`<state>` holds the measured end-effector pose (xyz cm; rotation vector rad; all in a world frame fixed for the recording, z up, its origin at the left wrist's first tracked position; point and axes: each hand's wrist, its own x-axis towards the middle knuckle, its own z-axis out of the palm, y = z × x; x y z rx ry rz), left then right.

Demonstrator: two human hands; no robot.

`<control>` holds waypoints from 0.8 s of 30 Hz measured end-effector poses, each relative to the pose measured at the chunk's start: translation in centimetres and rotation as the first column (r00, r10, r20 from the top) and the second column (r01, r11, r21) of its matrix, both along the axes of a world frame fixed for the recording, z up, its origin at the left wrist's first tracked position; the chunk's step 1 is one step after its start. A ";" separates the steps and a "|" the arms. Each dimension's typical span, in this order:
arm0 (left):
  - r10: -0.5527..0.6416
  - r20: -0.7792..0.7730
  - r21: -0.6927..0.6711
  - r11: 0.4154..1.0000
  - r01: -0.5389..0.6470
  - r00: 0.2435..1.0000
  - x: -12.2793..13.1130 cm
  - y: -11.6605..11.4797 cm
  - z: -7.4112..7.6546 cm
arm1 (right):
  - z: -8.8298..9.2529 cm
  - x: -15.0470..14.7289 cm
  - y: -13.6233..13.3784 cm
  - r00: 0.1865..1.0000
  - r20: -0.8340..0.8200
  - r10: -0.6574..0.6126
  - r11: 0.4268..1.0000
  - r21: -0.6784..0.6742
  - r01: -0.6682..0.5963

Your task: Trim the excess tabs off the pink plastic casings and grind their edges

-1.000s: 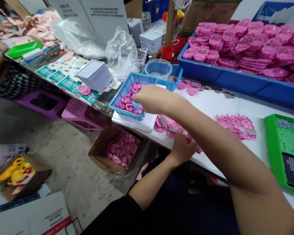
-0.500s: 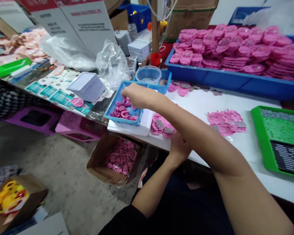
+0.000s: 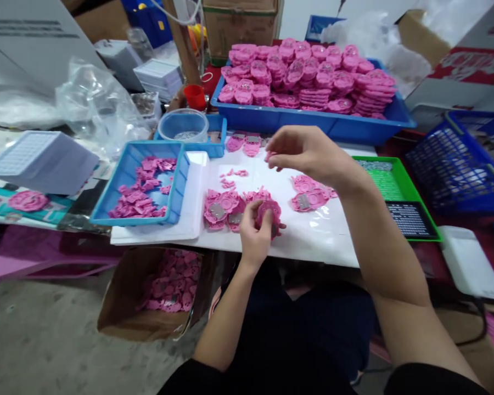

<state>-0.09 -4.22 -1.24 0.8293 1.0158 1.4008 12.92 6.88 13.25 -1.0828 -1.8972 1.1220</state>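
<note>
Pink plastic piece (image 3: 270,210): rounded outline, lobed edge, circular relief on visible face; held tilted above near edge of white worktop (image 3: 327,236). Left hand (image 3: 255,236): gripping piece between thumb and fingers. Right hand (image 3: 300,151): raised over worktop, fingers curled, small pink part (image 3: 268,156) pinched at tips. Just left: similar pink pieces (image 3: 231,202) bearing grey plates (image 3: 217,210). Farther left: light-blue tray (image 3: 181,184), small parts inside. Behind: blue crate (image 3: 308,122), heaped pink pieces.

Pinched pink piece (image 3: 269,156) — too small to tell, blue basket (image 3: 445,167) — cropped
</note>
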 end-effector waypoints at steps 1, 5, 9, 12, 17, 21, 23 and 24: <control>0.015 -0.005 0.006 1.000 -0.015 1.000 0.0 -0.1 0.0 | -1.1 1.9 -0.3 0.997 -0.067 -0.047 0.996 -0.078 0.042; 0.066 -0.043 0.048 0.997 -0.064 0.997 0.0 -0.8 0.2 | -5.9 6.9 -1.3 0.914 -0.315 -0.255 0.928 -0.346 0.139; 0.059 -0.090 0.056 0.997 -0.054 0.994 0.5 -0.9 0.6 | -9.2 8.5 -2.1 0.811 -0.403 -0.425 0.845 -0.499 0.194; 0.010 -0.090 0.057 0.998 -0.005 0.996 1.6 -0.2 1.1 | -10.0 8.6 -2.8 0.779 -0.435 -0.451 0.837 -0.510 0.199; -0.055 -0.114 0.079 0.995 0.065 0.992 4.2 1.4 1.2 | -9.4 8.6 -3.6 0.763 -0.489 -0.424 0.858 -0.485 0.166; -0.064 -0.176 0.051 0.996 0.074 0.982 5.0 1.1 -0.5 | -8.7 8.9 -4.3 0.722 -0.566 -0.399 0.878 -0.462 0.123; -0.033 -0.255 0.079 0.995 0.055 0.966 4.9 0.7 -1.4 | -8.6 8.8 -4.5 0.730 -0.576 -0.367 0.886 -0.456 0.084; -0.011 -0.293 0.101 0.994 0.042 0.956 4.7 0.5 -1.7 | -8.7 8.7 -4.6 0.743 -0.573 -0.347 0.893 -0.444 0.074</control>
